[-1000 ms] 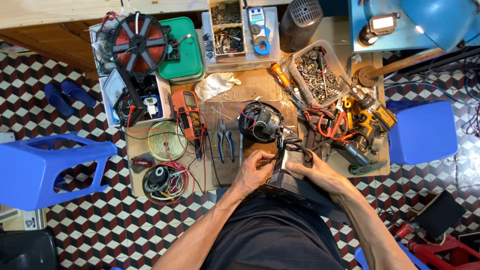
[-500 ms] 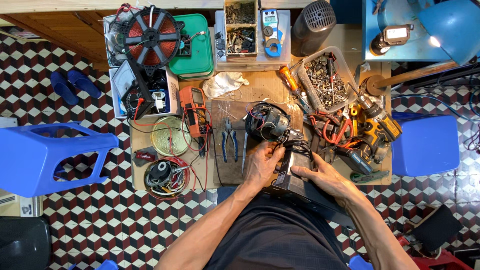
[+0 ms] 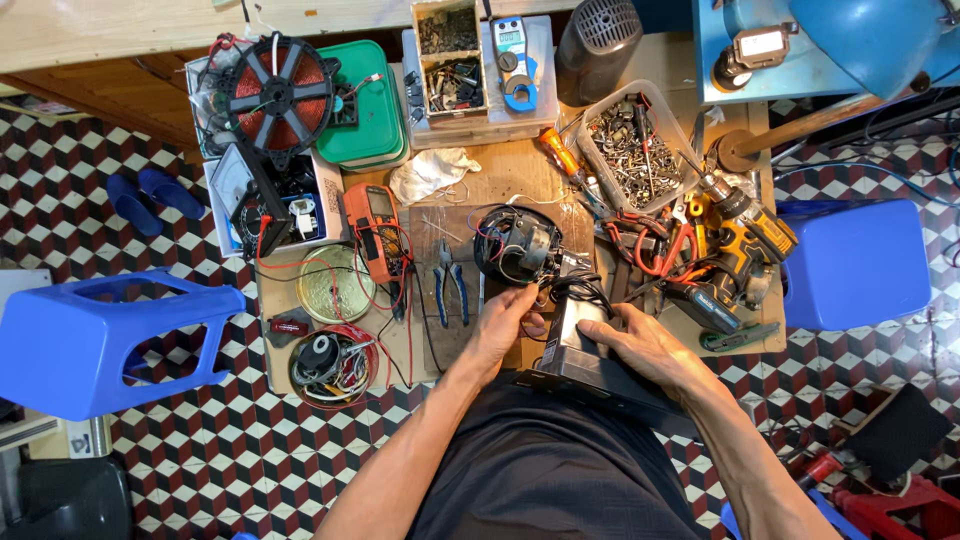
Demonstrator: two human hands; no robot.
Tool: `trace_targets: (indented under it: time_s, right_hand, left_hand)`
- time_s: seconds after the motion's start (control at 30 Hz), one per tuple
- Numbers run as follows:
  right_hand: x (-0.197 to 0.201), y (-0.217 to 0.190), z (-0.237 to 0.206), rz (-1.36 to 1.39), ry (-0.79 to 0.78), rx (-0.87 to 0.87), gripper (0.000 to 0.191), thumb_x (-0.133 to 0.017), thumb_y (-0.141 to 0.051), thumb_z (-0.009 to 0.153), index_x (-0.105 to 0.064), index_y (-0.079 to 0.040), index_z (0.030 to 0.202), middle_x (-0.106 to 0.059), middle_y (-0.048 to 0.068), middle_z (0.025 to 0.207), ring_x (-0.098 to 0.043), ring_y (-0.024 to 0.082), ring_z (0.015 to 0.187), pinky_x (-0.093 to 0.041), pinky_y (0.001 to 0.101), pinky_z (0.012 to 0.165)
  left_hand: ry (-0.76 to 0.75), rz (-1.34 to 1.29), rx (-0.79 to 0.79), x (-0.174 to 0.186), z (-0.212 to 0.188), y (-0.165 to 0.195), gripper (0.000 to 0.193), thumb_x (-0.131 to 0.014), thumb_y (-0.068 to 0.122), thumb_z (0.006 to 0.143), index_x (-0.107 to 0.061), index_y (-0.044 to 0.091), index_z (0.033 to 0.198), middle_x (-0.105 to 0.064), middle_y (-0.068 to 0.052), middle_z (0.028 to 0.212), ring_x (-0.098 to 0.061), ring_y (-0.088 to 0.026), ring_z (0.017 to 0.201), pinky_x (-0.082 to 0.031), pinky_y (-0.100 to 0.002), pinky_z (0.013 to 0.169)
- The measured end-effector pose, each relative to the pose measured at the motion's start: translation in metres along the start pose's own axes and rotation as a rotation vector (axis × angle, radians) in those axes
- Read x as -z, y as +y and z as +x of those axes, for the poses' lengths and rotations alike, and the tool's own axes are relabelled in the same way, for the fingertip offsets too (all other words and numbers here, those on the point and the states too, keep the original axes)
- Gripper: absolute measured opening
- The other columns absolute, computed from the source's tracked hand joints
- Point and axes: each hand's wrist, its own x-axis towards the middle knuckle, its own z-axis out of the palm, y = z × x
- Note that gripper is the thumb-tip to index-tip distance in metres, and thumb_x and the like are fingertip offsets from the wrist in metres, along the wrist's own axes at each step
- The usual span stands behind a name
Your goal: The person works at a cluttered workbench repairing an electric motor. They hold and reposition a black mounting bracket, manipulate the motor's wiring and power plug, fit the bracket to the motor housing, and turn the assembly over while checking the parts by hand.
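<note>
Since the earlier frame, our left hand [image 3: 505,325] reached the motor [image 3: 518,245] wires, fingers pinching; right hand [image 3: 640,345] grips the casing [image 3: 580,345]. Tugging may snap leads.

The low wooden table [image 3: 500,190] is crowded. Blue-handled pliers [image 3: 452,290] lie at centre left, a yellow drill [image 3: 745,235] at right. A bare strip shows below the white rag [image 3: 430,172].

Our two bare forearms, our left hand [image 3: 503,325] and right hand [image 3: 640,345] ungloved — dark short-sleeved shirt [image 3: 550,460] — no rings visible.
</note>
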Motion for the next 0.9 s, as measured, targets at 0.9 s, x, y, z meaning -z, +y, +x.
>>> trace_targets:
  time_s: [0.9]
  right_hand:
    - [0.018,-0.006,-0.016,-0.215,0.424,0.808,0.019,-0.073,-0.011,0.085,-0.069,-0.005,0.103,-0.066,0.009,0.103,-0.065,0.027,0.099,-0.052,0.0388,0.084]
  left_hand:
    - [0.171,1.168,-0.765,-0.038,-0.033,0.033,0.019,-0.070,0.013,0.096,-0.068,0.007,0.114,-0.073,-0.012,0.103,-0.073,-0.030,0.088,-0.059,-0.037,0.074]
